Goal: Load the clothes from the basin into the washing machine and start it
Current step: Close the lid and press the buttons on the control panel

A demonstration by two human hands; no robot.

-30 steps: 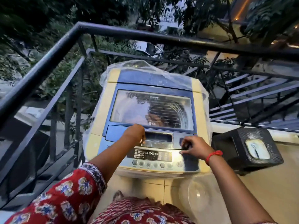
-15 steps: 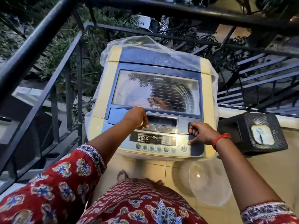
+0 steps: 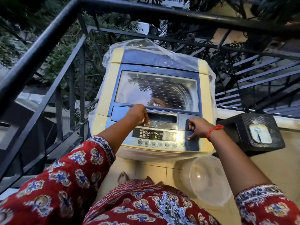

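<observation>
A yellow and blue top-loading washing machine [image 3: 113, 82] stands against the railing with its glass lid [image 3: 155, 91] down and clear plastic draped over its back. Clothes show dimly through the glass. Its control panel [image 3: 154, 137] is lit, with a green figure on the display. My left hand [image 3: 138, 114] is curled into a loose fist and rests at the left end of the lid handle recess. My right hand [image 3: 198, 127] sits at the panel's right end, fingers curled and the thumb pressing down on the panel's right edge. A clear plastic basin [image 3: 207, 181], holding nothing, lies on the floor below the machine's right corner.
A black metal railing [image 3: 53, 36] runs along the left and behind the machine. A black woven stool or box [image 3: 253, 132] with a pale patch on top stands right of the machine. Pale floor tiles [image 3: 155, 169] lie underfoot, where my bare foot shows.
The control panel display has lit up. My right thumb has pressed down at the panel's right end. The view has tilted down slightly; my left hand stays at the lid handle.
</observation>
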